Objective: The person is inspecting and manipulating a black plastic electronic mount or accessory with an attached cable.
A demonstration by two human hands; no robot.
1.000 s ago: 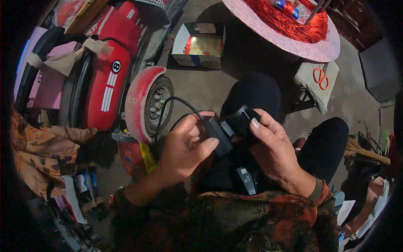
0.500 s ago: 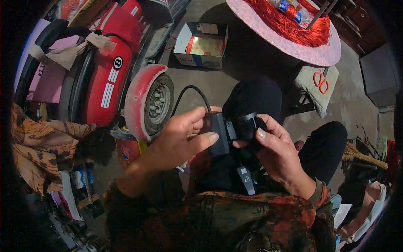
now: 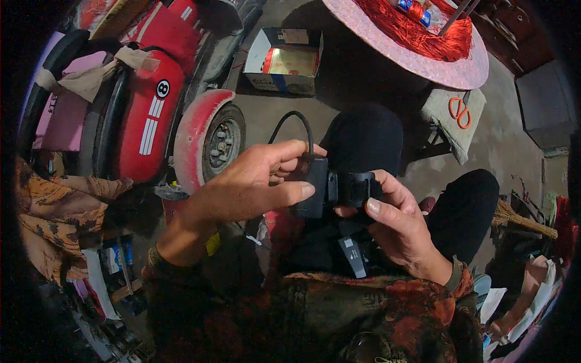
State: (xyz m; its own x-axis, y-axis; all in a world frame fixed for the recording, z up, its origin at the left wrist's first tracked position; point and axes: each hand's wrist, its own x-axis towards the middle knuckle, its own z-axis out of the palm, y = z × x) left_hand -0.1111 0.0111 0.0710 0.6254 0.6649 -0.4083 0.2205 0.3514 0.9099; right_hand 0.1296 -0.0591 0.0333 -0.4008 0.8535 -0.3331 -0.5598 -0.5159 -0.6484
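Observation:
Over my lap, my left hand [image 3: 272, 178] pinches a black rectangular device [image 3: 313, 192] between thumb and fingers. A thick black cable [image 3: 293, 114] leaves the device's top and loops behind that hand. My right hand [image 3: 402, 221] grips a black curved clip-like piece [image 3: 358, 188], its thumb on the piece's near right side. The two black parts sit side by side with a small dark block between them; I cannot tell whether they are joined. Below them hangs a dark grey tag-like piece [image 3: 353, 256] with a pale square label.
A red vehicle [image 3: 150, 127] with a wheel [image 3: 224, 142] stands at left. An open carton [image 3: 281, 83] lies ahead. Red strands [image 3: 393, 24] rest on a round pink table [image 3: 423, 69]. Orange-handled scissors [image 3: 460, 113] lie on a cloth-covered stool [image 3: 451, 133] at right, near a straw broom [image 3: 523, 221].
The curved piece has turned and now lies more level beside the rectangular device. My left hand has risen slightly, and the cable loop has shifted right. The whole view has moved a little.

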